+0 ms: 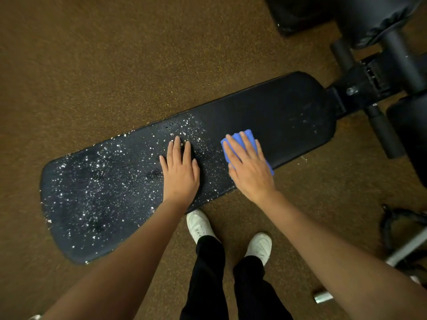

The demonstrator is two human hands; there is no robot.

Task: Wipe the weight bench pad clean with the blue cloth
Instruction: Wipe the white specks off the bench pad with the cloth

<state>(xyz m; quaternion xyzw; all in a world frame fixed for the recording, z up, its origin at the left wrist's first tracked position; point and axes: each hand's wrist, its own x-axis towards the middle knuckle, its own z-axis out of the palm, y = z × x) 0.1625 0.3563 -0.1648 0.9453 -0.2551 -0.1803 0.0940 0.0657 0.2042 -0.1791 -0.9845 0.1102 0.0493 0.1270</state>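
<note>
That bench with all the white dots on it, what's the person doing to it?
A person is cleaning the weight bench pad. The right hand presses a folded blue cloth flat on the pad, near its middle. The left hand rests flat on the pad beside it, holding nothing. To the right of the cloth the pad looks mostly clean. To the left it is covered with white specks, so that part is not yet wiped.
</note>
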